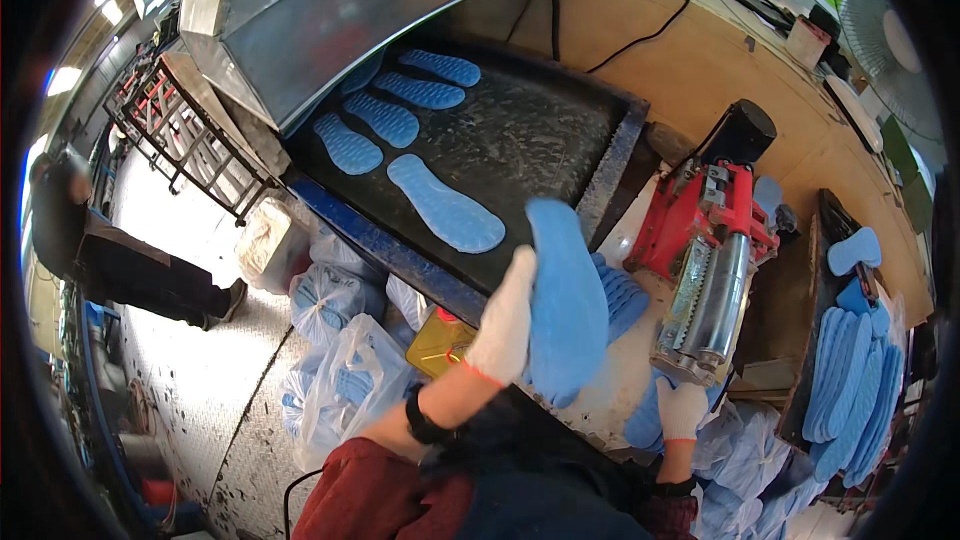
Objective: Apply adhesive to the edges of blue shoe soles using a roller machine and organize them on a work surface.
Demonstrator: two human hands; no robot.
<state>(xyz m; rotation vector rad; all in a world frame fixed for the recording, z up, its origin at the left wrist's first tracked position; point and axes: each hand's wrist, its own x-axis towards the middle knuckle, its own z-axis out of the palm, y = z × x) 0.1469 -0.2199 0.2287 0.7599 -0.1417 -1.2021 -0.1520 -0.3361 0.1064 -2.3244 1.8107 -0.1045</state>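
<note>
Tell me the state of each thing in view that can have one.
Left hand: gloved, closed on held insole
Held insole: raised, roughly upright
Right hand: gloved, grip unclear, by roller machine
Roller machine: unclear if running
Insoles on black bed: lying flat
Far right insoles: stacked, overlapping
Plastic bag: filled
Fan: unclear if spinning

Blur smears the lower end of the raised blue insole (567, 305).
</note>
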